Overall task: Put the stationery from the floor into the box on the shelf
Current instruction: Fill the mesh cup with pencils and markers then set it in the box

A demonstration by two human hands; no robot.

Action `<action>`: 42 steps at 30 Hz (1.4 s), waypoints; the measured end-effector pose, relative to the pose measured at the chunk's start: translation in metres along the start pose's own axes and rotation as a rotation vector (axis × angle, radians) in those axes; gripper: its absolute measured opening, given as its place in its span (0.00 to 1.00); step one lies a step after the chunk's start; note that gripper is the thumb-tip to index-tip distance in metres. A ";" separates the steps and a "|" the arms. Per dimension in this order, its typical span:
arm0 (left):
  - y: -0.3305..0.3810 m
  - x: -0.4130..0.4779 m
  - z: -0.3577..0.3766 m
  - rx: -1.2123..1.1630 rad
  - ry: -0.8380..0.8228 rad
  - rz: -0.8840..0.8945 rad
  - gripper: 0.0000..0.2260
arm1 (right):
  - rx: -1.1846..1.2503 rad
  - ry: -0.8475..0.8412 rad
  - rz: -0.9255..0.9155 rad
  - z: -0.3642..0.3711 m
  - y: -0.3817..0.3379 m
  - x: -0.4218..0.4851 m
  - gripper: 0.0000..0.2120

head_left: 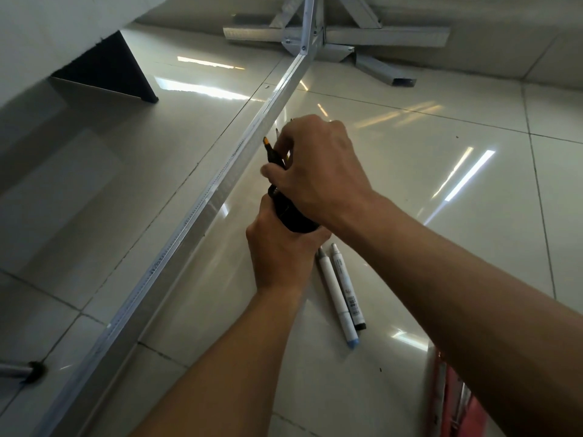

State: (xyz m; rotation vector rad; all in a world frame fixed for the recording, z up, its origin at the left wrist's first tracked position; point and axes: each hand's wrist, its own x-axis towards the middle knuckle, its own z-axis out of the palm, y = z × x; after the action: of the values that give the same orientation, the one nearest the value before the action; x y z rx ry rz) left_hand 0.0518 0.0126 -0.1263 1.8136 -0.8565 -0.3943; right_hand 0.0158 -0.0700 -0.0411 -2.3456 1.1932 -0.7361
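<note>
My left hand (279,247) grips the lower end of a bundle of dark pens and markers (291,214) held above the glossy tiled floor. My right hand (318,165) is closed around the upper part of the same bundle, where an orange-tipped pen (268,146) and a thin pencil point stick out past my fingers. Two white markers (339,288) lie side by side on the floor just below and to the right of my left hand. The box on the shelf is not in view.
A long metal rail (195,216) runs diagonally across the floor to a silver metal frame (315,33) at the top. A white panel with a dark underside (107,67) stands at upper left. A red object (454,402) lies at lower right under my forearm.
</note>
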 end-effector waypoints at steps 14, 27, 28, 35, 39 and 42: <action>-0.007 0.001 0.003 -0.008 0.039 0.037 0.32 | 0.108 -0.169 0.177 -0.031 0.003 -0.009 0.18; -0.009 0.001 0.008 -0.031 0.100 0.072 0.32 | -0.033 -0.451 0.606 -0.015 0.060 -0.089 0.23; -0.009 0.001 0.008 -0.028 0.098 0.075 0.32 | -0.042 -0.454 0.604 -0.013 0.060 -0.090 0.25; -0.010 0.003 0.007 -0.034 0.079 0.088 0.32 | 0.093 -0.523 0.695 -0.007 0.066 -0.087 0.15; -0.011 0.002 0.008 -0.035 0.085 0.091 0.33 | 0.127 -0.493 0.728 -0.006 0.068 -0.090 0.12; -0.011 0.002 0.008 -0.028 0.084 0.094 0.33 | 0.146 -0.499 0.748 -0.003 0.066 -0.090 0.15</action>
State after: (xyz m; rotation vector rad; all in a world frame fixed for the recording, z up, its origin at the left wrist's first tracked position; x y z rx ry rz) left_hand 0.0522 0.0082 -0.1394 1.7442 -0.8695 -0.2670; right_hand -0.0706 -0.0319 -0.1006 -1.6135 1.5399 0.0213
